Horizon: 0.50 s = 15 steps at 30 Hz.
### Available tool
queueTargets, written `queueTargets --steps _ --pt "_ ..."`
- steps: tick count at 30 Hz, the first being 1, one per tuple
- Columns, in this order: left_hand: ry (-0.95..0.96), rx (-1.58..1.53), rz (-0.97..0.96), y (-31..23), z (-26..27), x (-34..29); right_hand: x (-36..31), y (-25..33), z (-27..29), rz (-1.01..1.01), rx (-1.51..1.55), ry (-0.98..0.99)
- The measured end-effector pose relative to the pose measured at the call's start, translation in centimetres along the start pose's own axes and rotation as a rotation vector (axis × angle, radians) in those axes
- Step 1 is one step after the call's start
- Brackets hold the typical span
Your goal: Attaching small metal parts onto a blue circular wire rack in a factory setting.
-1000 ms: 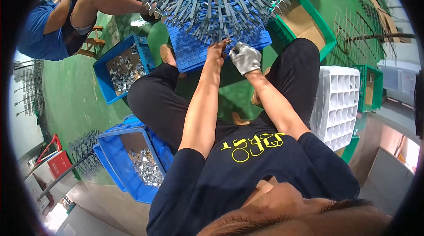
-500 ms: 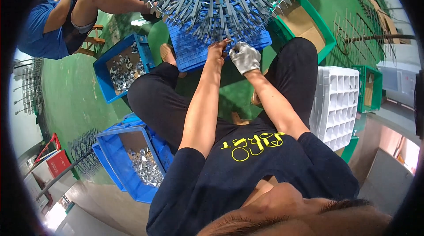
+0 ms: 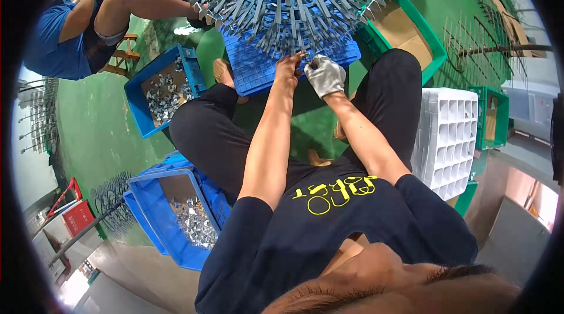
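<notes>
A round metal rack (image 3: 289, 5) with rings of many flat prongs stands in front of me at the top of the view. My bare left hand (image 3: 286, 72) is at the tips of its nearest prongs, fingers closed in a pinch. Beside it, my right hand (image 3: 326, 77) wears a white glove and is curled closed, its fingertips a short way from the left ones. Whatever small piece is between the fingers is too small to make out. Under the rack and beyond my hands lies an upturned blue plastic crate (image 3: 251, 73).
Blue bins of small metal pieces stand left (image 3: 134, 101) and lower left (image 3: 170, 253). On the right are a green crate (image 3: 436, 55) lined with cardboard and a white compartmented box (image 3: 430, 137). Another person (image 3: 59, 37) sits at upper left. Pronged racks (image 3: 484, 49) stand far right.
Almost nothing differs. My right hand has shifted very slightly to the left, and both hands stay at the prong tips.
</notes>
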<state>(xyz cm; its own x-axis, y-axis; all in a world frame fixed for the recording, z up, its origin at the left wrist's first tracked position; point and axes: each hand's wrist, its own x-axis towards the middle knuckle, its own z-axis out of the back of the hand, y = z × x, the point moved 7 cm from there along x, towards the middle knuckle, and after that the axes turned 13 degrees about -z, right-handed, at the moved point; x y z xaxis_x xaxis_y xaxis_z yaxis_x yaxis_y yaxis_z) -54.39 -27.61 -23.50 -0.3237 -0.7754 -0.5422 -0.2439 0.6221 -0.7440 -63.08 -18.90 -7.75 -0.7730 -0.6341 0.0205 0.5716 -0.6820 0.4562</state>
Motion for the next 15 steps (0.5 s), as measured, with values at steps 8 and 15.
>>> queueTargets --steps 8,15 --pt "-0.065 0.031 0.027 -1.2 1.0 -1.6 -0.3 0.4 0.4 0.065 0.082 -0.052" --pt "-0.155 -0.382 0.292 0.2 0.8 -9.9 -1.4 -0.7 3.9 0.032 -0.003 0.242"
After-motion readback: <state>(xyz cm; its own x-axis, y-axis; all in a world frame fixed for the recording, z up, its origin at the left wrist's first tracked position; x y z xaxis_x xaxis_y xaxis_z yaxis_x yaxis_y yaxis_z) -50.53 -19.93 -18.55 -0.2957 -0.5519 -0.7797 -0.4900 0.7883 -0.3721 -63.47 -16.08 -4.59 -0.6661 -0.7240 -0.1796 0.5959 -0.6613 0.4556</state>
